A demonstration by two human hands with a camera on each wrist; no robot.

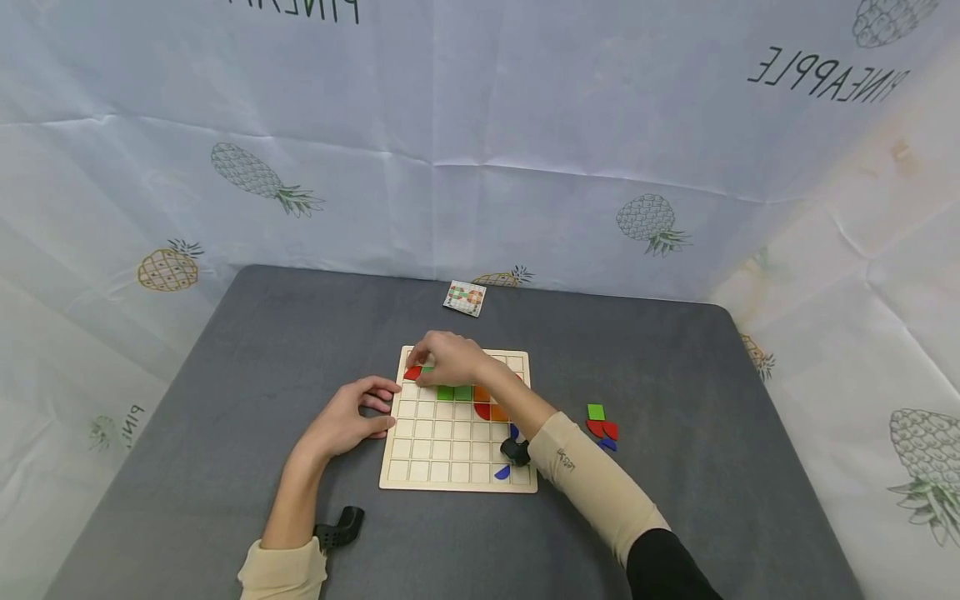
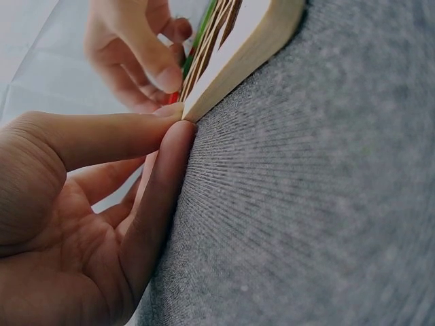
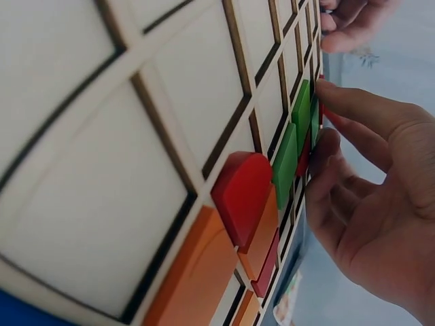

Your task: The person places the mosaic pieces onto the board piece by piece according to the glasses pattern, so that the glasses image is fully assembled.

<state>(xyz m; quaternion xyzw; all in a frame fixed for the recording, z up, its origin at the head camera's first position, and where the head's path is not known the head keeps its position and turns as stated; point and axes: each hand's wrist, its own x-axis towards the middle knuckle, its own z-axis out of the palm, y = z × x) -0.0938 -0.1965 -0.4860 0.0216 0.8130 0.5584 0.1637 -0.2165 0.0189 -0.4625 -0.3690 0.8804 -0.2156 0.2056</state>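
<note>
Gridded wooden board (image 1: 442, 450)
Left hand (image 1: 343, 421) pinches its straight edge — right hand (image 1: 453, 358) pinches a curved red piece (image 1: 412, 373) near green squares (image 1: 446, 393).

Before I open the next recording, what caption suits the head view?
Left hand holding a wooden grid board by its left edge, right hand over coloured pieces near the far left corner.

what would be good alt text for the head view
A person's right hand reaches over a wooden grid board, by red and green tiles near its far left corner, while the left hand touches its left edge. On the gray table, more tiles lie to the right and a card behind.
</note>
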